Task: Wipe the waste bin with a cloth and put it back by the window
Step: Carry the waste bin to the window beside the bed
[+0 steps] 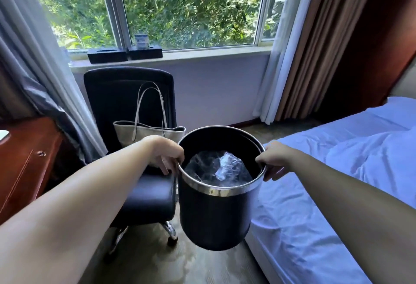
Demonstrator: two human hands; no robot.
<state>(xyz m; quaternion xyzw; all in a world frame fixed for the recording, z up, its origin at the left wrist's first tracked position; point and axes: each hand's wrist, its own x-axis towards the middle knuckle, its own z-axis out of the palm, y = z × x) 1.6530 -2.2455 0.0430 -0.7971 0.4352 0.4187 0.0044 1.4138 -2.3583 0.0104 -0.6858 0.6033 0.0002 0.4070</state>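
Note:
A round black waste bin point(213, 216) with a shiny metal rim hangs in the air between a chair and a bed, held off the floor. Crumpled clear plastic point(222, 166) lies inside it. My left hand point(165, 154) grips the rim on the left side, fingers curled over the edge. On the right side of the rim, my right hand point(273, 159) grips it the same way. The window point(189, 9) is straight ahead beyond the bin. No cloth is in view.
A black office chair point(128, 108) with a beige tote bag point(146, 132) stands left of the bin. The bed point(337, 182) with white sheets fills the right. A wooden desk point(27, 157) is at far left. Two black boxes point(108, 55) sit on the sill. Curtains hang both sides.

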